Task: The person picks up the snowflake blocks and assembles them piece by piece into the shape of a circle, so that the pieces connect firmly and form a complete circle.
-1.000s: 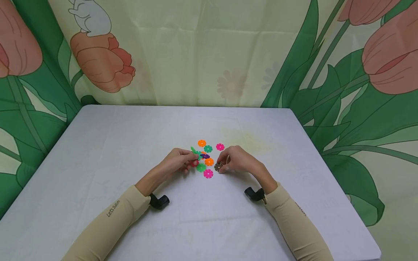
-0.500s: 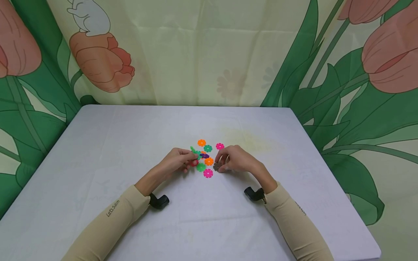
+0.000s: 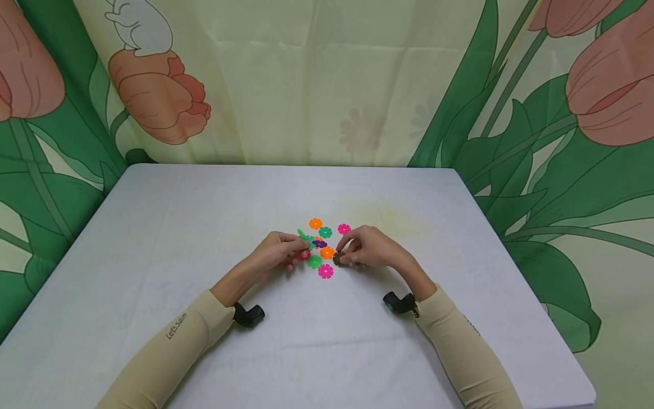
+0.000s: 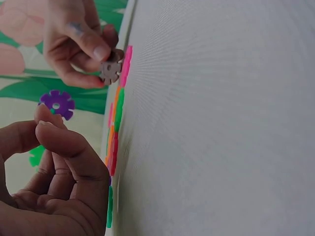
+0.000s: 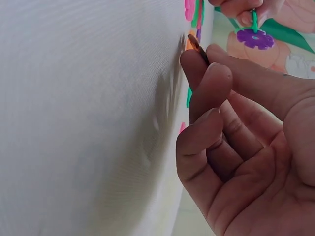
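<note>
My left hand (image 3: 280, 250) pinches a small joined piece of notched plastic snowflake discs between thumb and forefinger. A purple disc (image 5: 255, 38) and a green one are slotted together in it; a light green disc (image 4: 36, 155) shows behind the fingers in the left wrist view. My right hand (image 3: 375, 247) grips a brown snowflake disc (image 4: 110, 71) by its edge with thumb and fingertips, tilted on edge just above the table. Its other fingers are curled. The two hands stand apart, with loose discs between them.
Loose discs lie flat on the white table (image 3: 317, 346): orange ones (image 3: 327, 253), a green one (image 3: 314, 262), a teal one (image 3: 325, 232), pink ones (image 3: 325, 271) and a red one (image 3: 304, 255) beside my left fingers. A printed curtain (image 3: 317, 85) hangs behind the table.
My right hand has shifted slightly left and up, and the brown disc has turned from facing the head camera to a steeper tilt. The left hand stays put with its joined discs.
</note>
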Available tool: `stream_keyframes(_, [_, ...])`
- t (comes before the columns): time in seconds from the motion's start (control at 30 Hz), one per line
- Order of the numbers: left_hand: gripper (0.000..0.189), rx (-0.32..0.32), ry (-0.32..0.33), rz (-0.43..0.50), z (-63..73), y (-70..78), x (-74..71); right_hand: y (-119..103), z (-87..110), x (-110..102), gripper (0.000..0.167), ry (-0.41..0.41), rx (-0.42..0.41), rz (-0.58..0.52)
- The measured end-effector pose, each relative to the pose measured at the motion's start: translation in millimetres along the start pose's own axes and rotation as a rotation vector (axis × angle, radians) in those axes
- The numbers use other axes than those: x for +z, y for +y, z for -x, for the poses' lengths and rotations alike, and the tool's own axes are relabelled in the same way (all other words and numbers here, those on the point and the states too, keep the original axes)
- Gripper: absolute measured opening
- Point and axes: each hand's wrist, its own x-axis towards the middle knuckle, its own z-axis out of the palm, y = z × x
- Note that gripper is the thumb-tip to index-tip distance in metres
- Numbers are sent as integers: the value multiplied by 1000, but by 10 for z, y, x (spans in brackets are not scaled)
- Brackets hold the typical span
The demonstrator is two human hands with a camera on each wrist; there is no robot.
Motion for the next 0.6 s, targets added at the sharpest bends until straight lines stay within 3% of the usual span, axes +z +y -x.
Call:
stream_keyframes(0.23, [31,-1,0,2,6,7,-6,28,-10,-12,13,51,80,-142])
stream_keyframes(0.6, [27,-9,-1,7,-9,8,-17,15,-21,-34,18,132,141,-361])
